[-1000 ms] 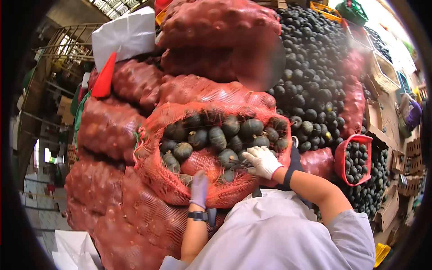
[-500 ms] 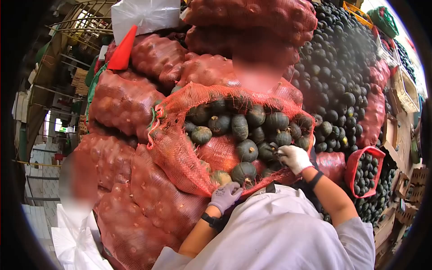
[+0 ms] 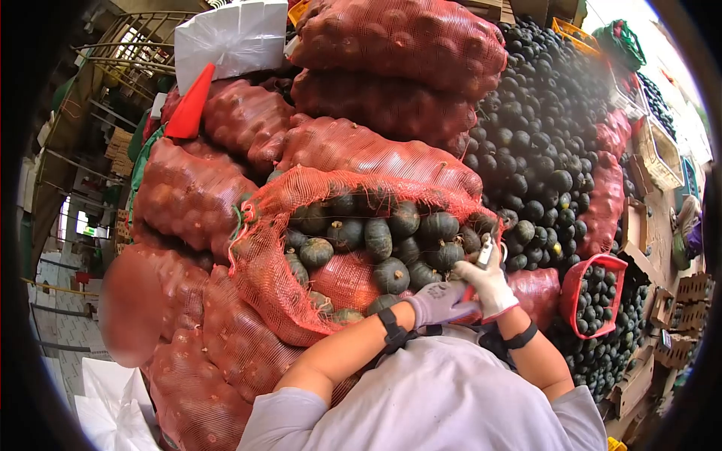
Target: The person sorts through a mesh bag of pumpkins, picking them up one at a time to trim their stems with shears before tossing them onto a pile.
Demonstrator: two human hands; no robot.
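Note:
My right hand [image 3: 492, 287], in a white glove, is closed around a small hand tool [image 3: 486, 251] with a metallic end pointing up and a bit of red at its handle. Against it, my left hand [image 3: 439, 302], in a grey-purple glove, has its fingers pressed together by the red part; what they grip is partly hidden. Both hands are at the near right edge of an open red mesh bag [image 3: 274, 259]. Dark green squashes [image 3: 391, 275] lie inside the bag, some with dry stems, around a bare patch of red mesh.
Filled red mesh sacks [image 3: 192, 197] are stacked left and behind. A large pile of dark squashes [image 3: 526, 161] lies at right, beside a red-rimmed container [image 3: 565, 304]. A red cone [image 3: 191, 105] and white wrapped stack [image 3: 232, 45] stand at upper left.
My left hand has left the bag's near edge and moved right to meet my right hand. My right hand has lifted away from the squashes, and the tool now shows upright in it.

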